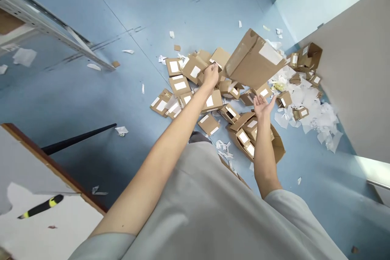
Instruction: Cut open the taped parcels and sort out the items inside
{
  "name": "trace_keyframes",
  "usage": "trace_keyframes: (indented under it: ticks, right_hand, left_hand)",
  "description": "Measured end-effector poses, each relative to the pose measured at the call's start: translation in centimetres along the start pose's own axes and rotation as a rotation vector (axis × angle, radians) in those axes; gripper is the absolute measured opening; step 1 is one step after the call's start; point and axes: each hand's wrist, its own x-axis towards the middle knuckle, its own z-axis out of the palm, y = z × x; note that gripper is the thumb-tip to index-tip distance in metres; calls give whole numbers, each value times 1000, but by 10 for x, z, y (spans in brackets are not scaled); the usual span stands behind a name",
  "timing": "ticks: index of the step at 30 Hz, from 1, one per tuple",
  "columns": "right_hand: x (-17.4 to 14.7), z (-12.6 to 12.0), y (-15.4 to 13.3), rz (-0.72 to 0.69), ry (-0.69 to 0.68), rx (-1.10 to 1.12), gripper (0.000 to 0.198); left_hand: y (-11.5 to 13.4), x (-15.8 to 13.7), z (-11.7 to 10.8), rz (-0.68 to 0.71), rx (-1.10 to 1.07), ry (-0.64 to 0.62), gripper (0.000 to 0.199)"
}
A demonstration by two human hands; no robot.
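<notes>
A large cardboard box [254, 59] with a white label is tilted above the pile, in front of my hands. My left hand [211, 75] is closed near the box's lower left corner; a small dark bit shows at its fingertips, but what it holds is unclear. Palm up and fingers spread, my right hand [263, 105] is just below the box with nothing in it. Beneath that forearm stands an open carton [278, 146] filled with small labelled boxes [243, 137]. Flattened and small boxes [179, 85] lie heaped by my left hand.
Crumpled white paper [317, 105] and more boxes lie along the wall at right. A metal shelf frame [61, 28] stands at upper left. On the table [70, 227] at lower left is a black and yellow tool [41, 207]. Paper scraps dot the blue floor [146, 16].
</notes>
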Motion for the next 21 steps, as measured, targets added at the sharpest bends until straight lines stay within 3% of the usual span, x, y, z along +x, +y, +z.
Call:
trace_keyframes:
  ticks: [2, 5, 10, 13, 16, 18, 21]
  right_hand:
    - [8, -3, -3, -26, 58, -24, 67]
    - [2, 12, 30, 58, -2, -173, 66]
    - [-35, 88, 131, 355, -266, -474, 52]
    - [-72, 152, 194, 471, -488, -625, 37]
    - [-122, 210, 250, 572, -737, -782, 23]
    - [-161, 238, 282, 618, -898, -876, 17]
    - [-221, 259, 318, 656, -1111, -1000, 15]
  left_hand:
    - [12, 3, -5, 18, 64, 26, 28]
    - [4, -24, -50, -15, 124, 81, 22]
    - [-45, -110, -143, -274, 42, 322, 20]
    - [-72, -162, -191, -367, -52, 512, 15]
    - [-89, -221, -240, -407, -169, 733, 31]
    - [-98, -268, -269, -407, -252, 893, 44]
    - [-109, -351, -300, -370, -386, 1135, 55]
